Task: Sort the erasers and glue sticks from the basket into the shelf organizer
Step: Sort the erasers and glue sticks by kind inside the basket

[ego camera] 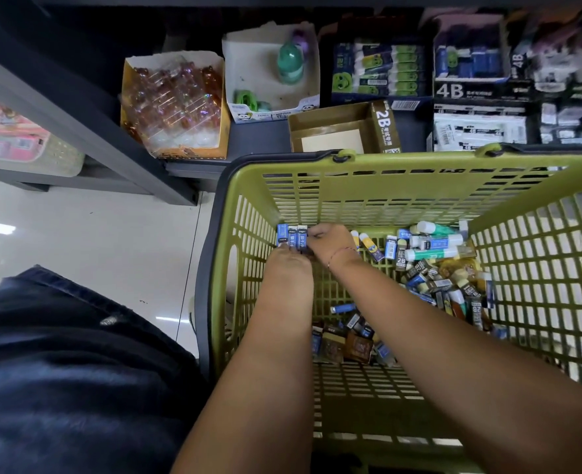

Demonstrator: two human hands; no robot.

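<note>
A green plastic basket point(539, 268) stands on the floor with several erasers point(433, 285) and white glue sticks point(436, 242) heaped at its right side. Both my hands reach into its far left corner. My left hand point(287, 265) holds a row of three blue-sleeved erasers point(293, 238) from below. My right hand point(328, 241) pinches the right end of that same row with curled fingers. Above the basket sits the shelf organizer, with an empty gold 2B box point(337, 131) nearest the basket's rim.
The shelf holds a box of clear brown figures point(176, 104), a white box with a green bottle point(272, 70), green-faced glue stick packs point(381, 71) and black 4B eraser boxes point(481, 90). A grey shelf frame point(77, 124) runs at left. My dark-trousered knee point(60, 371) is at lower left.
</note>
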